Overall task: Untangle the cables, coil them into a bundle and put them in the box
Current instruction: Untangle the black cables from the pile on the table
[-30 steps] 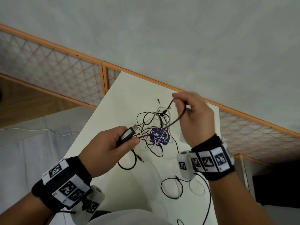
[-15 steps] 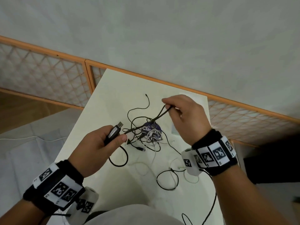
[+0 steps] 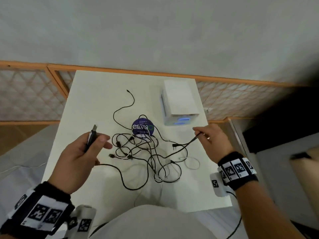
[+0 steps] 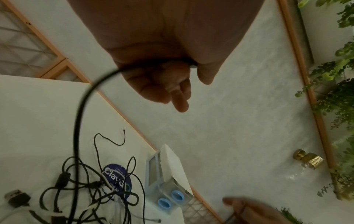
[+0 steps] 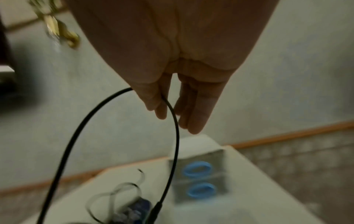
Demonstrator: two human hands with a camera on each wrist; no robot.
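Note:
A tangle of black and white cables (image 3: 146,152) lies mid-table, partly over a round purple disc (image 3: 142,127). My left hand (image 3: 98,138) grips the USB plug (image 3: 92,134) of a black cable (image 4: 78,121) that runs down into the tangle (image 4: 86,189). My right hand (image 3: 200,133) pinches another black cable (image 3: 193,139) near its end, right of the tangle; in the right wrist view the cable (image 5: 172,121) loops from the right hand's fingers (image 5: 159,106). The white box (image 3: 179,104), two blue rings on its near face, stands at the back right.
The white table (image 3: 96,100) ends at an orange-framed lattice rail (image 3: 120,72) against the wall. A free black cable end (image 3: 128,94) curls toward the back. A white cable loop (image 3: 192,163) lies right of the tangle. A dark cabinet (image 3: 279,131) stands right of the table.
My hands have moved apart, the right one out to the right with its cable. The tangle, lifted before, now lies spread on the table. The view has shifted and the box has appeared.

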